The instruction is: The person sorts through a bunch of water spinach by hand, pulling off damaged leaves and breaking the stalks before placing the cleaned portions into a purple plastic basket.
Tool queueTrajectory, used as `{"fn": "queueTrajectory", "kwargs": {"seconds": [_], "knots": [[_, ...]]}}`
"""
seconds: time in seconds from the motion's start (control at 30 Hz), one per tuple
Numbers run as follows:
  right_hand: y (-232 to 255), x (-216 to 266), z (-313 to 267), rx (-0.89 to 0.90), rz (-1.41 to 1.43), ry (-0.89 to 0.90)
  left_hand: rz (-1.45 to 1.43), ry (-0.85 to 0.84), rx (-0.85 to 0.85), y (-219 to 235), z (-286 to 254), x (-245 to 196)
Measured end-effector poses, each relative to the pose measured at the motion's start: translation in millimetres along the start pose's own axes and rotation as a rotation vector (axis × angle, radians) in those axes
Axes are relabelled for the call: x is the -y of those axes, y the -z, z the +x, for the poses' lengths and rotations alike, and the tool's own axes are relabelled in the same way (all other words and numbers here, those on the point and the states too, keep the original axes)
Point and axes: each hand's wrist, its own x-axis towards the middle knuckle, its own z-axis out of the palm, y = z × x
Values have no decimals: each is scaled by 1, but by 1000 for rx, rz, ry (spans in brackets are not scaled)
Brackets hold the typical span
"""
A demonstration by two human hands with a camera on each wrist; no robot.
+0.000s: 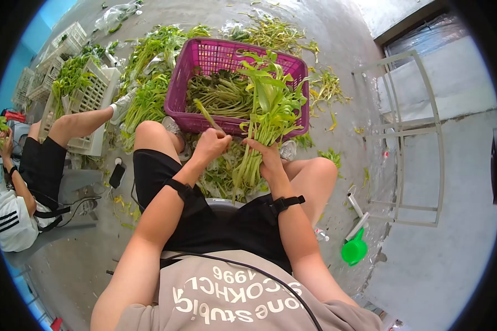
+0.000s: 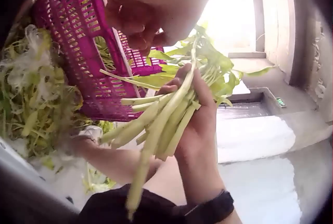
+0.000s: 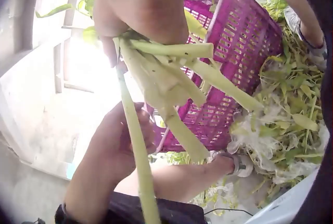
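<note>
leafy greens (image 1: 265, 118) gripped in right hand (image 1: 269, 160); left hand (image 1: 212, 144) pinches stalk (image 1: 207, 116); grey floor (image 1: 339, 58) littered, pale wall (image 1: 465, 151) alongside.

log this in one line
left hand: pinches slender yellow-green plant piece; right hand: grips leafy green bunch; purple slotted plastic basket: holds green stems

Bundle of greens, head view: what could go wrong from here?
1. The right hand holds many stalks of the bundle of greens at once, their ends sticking out unevenly, so some might slip loose.
2. The left hand pinches a yellowish-green piece near the purple basket; if dropped, it could mix with the stalks inside.
3. Loose greens litter the floor by the feet; fallen stalks might get lost or stepped on.
</note>
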Motion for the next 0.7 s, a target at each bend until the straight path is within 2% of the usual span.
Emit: {"fn": "queueTrajectory", "kwargs": {"seconds": [0.03, 0.07, 0.13, 0.2, 0.4, 0.47, 0.5, 0.57, 0.67, 0.7], "knots": [[0, 1, 0, -6, 6, 17, 133, 127, 174, 1, 0, 2], [0, 0, 0, -10, 9, 16, 135, 128, 177, -1, 0, 4], [-2, 4, -2, -27, -55, 59, -79, -93, 153, -11, -6, 5], [-2, 6, -5, 4, -99, 39, -439, -112, 209, -16, -1, 4], [1, -4, 1, 125, -140, 8, -404, -63, 212, -15, -8, -10], [3, -6, 4, 36, -93, -14, -696, 45, 41, -16, -8, -12], [2, -3, 2, 35, -95, -12, -775, 78, 20, -13, -4, -11], [-1, 4, -4, 48, 107, -50, -811, 104, 21, -8, -4, -6], [5, 0, -1, 81, 155, -69, -918, 101, 22, -7, -9, -12], [4, -1, -1, 73, 183, -81, -895, 116, 84, -7, -9, -13]]}}
